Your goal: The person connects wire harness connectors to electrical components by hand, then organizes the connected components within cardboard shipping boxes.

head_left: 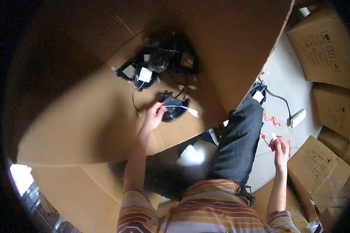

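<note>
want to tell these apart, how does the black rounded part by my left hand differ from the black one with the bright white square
The black rounded part has blue and white wires, pinched in the left hand, crossing it; the black one with the bright white square has no hand on it. The second part shows that square; the first shows none so bright. Both are black, seen against brown cardboard.

The one view looks down from the person's head, through the left of two side-by-side fisheye cameras. It faces past the striped shirt, close at the lower edge, to both hands and into a large, near carton; the floor lies farther off, right. Edges bow toward the dark rim.
</note>
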`<state>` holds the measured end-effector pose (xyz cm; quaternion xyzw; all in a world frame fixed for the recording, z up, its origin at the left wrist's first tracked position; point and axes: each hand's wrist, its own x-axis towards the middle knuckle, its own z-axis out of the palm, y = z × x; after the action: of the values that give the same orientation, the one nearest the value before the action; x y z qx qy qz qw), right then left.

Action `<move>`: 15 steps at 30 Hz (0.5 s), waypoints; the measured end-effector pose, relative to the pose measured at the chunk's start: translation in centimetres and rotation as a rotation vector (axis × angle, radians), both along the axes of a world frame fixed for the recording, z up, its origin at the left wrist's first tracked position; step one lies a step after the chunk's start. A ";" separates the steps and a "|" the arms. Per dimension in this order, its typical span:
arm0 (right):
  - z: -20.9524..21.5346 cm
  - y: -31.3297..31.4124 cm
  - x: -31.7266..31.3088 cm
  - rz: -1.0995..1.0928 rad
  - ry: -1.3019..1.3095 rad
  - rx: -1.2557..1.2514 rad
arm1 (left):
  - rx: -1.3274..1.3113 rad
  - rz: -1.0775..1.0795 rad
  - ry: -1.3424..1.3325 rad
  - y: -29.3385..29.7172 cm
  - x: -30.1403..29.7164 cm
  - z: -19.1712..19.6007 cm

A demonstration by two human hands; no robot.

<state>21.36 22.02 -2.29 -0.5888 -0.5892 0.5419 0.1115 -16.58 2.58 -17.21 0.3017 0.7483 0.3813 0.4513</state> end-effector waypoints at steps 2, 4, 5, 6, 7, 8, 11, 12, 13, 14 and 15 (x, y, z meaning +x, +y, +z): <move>2.5 -1.1 -0.1 0.034 0.070 -0.101 | 0.171 0.104 -0.160 0.1 2.9 3.6; 4.2 -2.5 -0.2 0.061 0.143 -0.065 | 0.235 0.096 -0.265 -0.2 5.3 6.5; 5.0 -3.0 0.1 0.079 0.203 -0.032 | 0.202 0.039 -0.267 0.0 6.4 8.5; 6.3 -3.2 0.4 0.195 0.158 -0.057 | 0.145 0.046 -0.359 0.1 7.3 10.6; 7.6 -3.6 0.1 0.284 0.183 -0.052 | 0.213 0.079 -0.508 -0.4 8.2 11.5; 8.5 -4.1 -0.1 0.382 0.215 -0.008 | 0.250 0.022 -0.369 -0.9 9.5 12.1; 9.6 -5.9 -0.9 0.637 0.337 0.004 | 0.208 -0.113 -0.139 -1.5 12.0 15.5; 9.8 -6.6 -1.5 0.709 0.359 -0.014 | 0.174 -0.113 -0.219 -2.1 12.5 15.5; 10.2 -7.2 -2.4 0.786 0.386 -0.034 | 0.139 -0.108 -0.294 -2.9 12.8 15.7; 10.2 -7.8 -3.0 0.823 0.399 -0.043 | 0.120 -0.106 -0.341 -2.6 13.1 17.5; 10.2 -8.4 -3.6 0.859 0.413 -0.052 | 0.114 -0.098 -0.345 -2.4 13.4 18.7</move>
<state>17.81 13.63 7.93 -0.1747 -0.7312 0.6590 -0.0226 -3.13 0.19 1.54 0.2928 0.6214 0.4467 0.5732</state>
